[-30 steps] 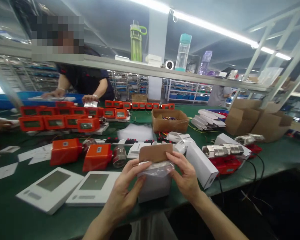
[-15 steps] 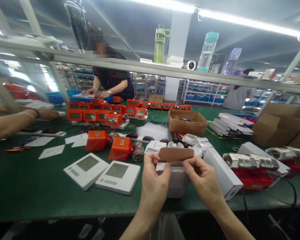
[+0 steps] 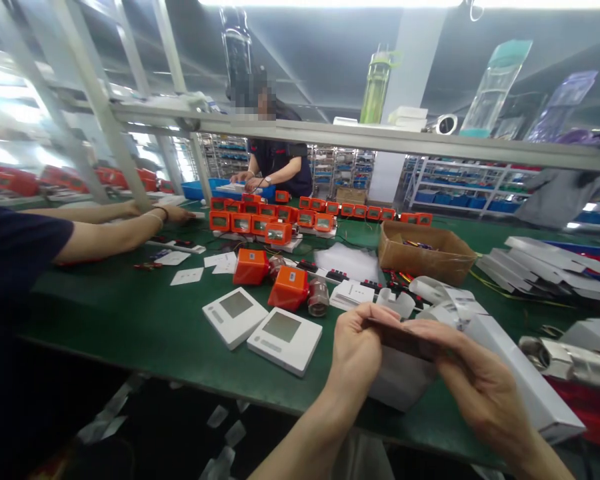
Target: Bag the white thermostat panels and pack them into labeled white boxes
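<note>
A white carton stands at the near edge of the green bench, its brown-lined flap folded low over the top. My left hand grips the flap's left end, fingers curled on top. On the opposite end my right hand is closed, its fingers lying along the flap. Left of the carton lie two white display panels with grey screens. Behind them sit two orange-housed devices with metal fittings. A long white box lies beside my right hand.
Rows of orange display units stand farther back. An open cardboard box and flattened white cartons are to the right. A co-worker's arm reaches in from the left; another person works across the bench. A shelf with bottles crosses above.
The brown flap, upright before, is now tilted down over the carton's top. My right hand's fingers have moved across it. The view has swung left, showing more of the co-worker.
</note>
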A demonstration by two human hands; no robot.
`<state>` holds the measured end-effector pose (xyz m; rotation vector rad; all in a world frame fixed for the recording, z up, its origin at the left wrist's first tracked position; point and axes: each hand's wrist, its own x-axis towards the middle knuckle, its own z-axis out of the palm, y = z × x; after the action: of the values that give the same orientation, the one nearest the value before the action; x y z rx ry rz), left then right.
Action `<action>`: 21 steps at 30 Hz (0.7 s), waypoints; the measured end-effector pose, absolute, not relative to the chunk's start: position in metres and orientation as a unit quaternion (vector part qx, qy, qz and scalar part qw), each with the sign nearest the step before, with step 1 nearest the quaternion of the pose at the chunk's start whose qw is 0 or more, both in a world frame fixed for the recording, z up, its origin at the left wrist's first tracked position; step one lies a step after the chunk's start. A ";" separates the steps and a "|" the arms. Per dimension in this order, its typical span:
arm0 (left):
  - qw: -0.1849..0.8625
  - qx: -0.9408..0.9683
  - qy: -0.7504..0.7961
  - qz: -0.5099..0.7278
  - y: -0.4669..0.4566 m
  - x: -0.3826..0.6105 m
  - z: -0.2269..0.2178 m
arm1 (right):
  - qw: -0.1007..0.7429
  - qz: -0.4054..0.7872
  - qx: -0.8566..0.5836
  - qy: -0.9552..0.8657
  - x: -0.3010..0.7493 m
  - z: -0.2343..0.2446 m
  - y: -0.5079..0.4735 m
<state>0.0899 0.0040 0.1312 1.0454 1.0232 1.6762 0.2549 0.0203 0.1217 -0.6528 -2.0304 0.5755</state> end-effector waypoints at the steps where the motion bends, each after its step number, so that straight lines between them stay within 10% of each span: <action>1: 0.447 0.420 0.412 0.674 0.005 0.090 0.131 | 0.433 0.223 -0.263 -0.833 0.254 0.123 0.020; 21: 0.428 0.575 0.435 0.545 0.003 0.065 0.115 | 0.373 0.163 -0.336 -0.849 0.255 0.136 0.031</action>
<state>0.0652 0.0025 0.1154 1.4358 1.0866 1.3608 0.2547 0.0314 0.1359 -0.8618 -2.1749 0.4187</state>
